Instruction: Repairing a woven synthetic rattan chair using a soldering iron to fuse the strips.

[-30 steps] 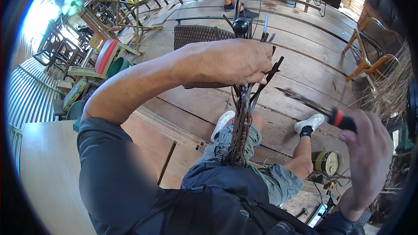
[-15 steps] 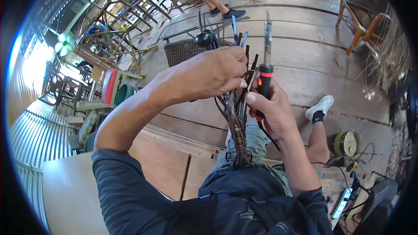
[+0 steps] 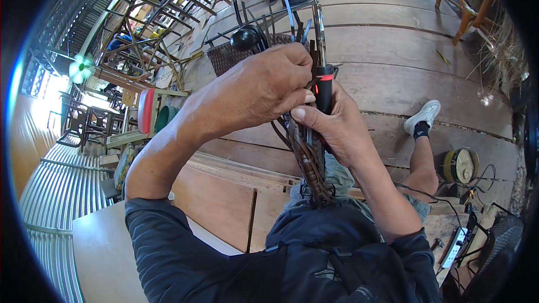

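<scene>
My left hand [image 3: 272, 87] is closed in a pinch on thin dark brown weaving strips [image 3: 314, 50] at the top of a wrapped, woven frame part [image 3: 307, 160]. That part runs from my lap up to my hands. In my right hand [image 3: 339, 120] is a soldering iron [image 3: 324, 91] with a black handle, a red ring and a small red light, its metal shaft pointing away from me. The right thumb reaches over to the woven part, close below the left fingertips. Beyond the hands stand a black ball-shaped knob [image 3: 245, 38] and a brown woven panel [image 3: 223, 58].
A person's dark shoe [image 3: 297, 0] is on the plank floor at the far side. Chair frames [image 3: 163, 8] are piled at the far left, near a red-padded seat [image 3: 146, 111]. On the right are a yellow-sided can [image 3: 461, 166], cables and a white power strip [image 3: 453, 247].
The soldering iron has moved left, up against the strips beside my left fingers. Both hands have shifted slightly left in view, and the whole view has tilted a little.
</scene>
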